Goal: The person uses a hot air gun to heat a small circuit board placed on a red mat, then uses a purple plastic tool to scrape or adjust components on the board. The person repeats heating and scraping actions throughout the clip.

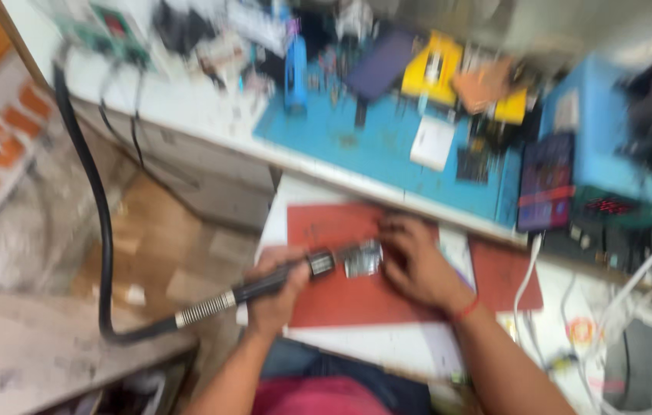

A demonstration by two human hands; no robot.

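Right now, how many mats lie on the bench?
2: a red mat under both hands at the near edge, and a blue mat behind it, covered with tools. Blur may hide others.

A red mat (341, 296) covers the near edge of the white bench (356, 342). The tool (280, 280) on it is black with a silvery metal tip, and its hose (95, 207) is black. A blue mat (372, 142) lies along the far edge, with a yellow device (429, 69) at its far side and a blue box (602, 146) toward the right corner. The wrist band (464, 310) is red.
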